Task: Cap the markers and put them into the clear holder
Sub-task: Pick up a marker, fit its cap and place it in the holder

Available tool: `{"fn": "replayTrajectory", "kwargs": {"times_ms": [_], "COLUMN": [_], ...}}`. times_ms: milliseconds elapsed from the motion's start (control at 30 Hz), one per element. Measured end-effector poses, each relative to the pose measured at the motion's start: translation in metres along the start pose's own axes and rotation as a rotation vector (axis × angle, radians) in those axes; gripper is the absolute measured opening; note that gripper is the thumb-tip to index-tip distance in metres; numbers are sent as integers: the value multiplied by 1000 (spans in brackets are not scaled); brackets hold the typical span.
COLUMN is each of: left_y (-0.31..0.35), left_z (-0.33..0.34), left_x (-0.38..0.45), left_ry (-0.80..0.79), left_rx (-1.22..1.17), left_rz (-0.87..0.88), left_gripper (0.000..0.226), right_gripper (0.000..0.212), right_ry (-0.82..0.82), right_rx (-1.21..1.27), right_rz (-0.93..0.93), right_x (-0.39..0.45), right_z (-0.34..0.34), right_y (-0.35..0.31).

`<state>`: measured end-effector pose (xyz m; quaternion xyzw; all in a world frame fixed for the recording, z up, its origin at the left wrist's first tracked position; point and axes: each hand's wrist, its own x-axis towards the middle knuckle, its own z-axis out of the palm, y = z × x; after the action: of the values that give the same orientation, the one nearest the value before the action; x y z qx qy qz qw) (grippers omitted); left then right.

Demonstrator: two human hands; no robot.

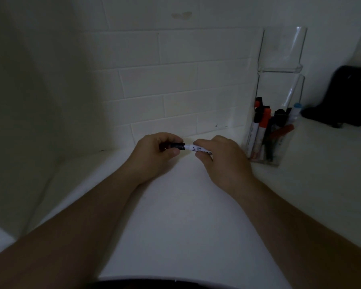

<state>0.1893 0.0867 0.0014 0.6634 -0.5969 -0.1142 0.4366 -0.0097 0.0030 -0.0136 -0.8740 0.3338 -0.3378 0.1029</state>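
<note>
My left hand [154, 152] pinches a black marker cap [178, 146] at the middle of the white counter. My right hand [221, 157] grips the white barrel of the same marker [191, 147], which lies level between the two hands. The cap sits on the barrel's left end; I cannot tell how far it is pushed on. To the right stands the clear holder [279, 84], tall and two-tiered, with several capped markers [264, 126] in its lower pocket, black, red-orange and one blue-capped.
A white counter [183, 215] spreads beneath my forearms and ends at a white tiled wall [165, 90]. A dark object [342, 99] rests on the counter at the far right, behind the holder. A wall panel closes off the left side.
</note>
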Motion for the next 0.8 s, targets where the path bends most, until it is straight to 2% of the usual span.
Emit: {"fn": "replayTrajectory", "kwargs": {"times_ms": [367,500,567,667,800], "left_y": [5,6,7,12,12], "left_z": [3,5,5,14,24], "left_x": [-3,-6,-6,-4,-1], "left_ry": [-39,-34,-16,-26,-91], "left_rx": [31,13,101,380,500], "left_rz": [66,77,97,188,207], "left_gripper": [21,24,23,20,16], "right_gripper": [19,25,29,29,33], "right_ry": [-45,-85,-76,-62,-70], "right_rx": [-81,-45,-43,-72,-61], "right_rz": [-42,-40,-36,-21,-16], "right_x": [0,-1,-1,0,-2], "right_z": [-6,-4,-5,-6,-2], "right_y": [-1,-1,-1,0,5]}}
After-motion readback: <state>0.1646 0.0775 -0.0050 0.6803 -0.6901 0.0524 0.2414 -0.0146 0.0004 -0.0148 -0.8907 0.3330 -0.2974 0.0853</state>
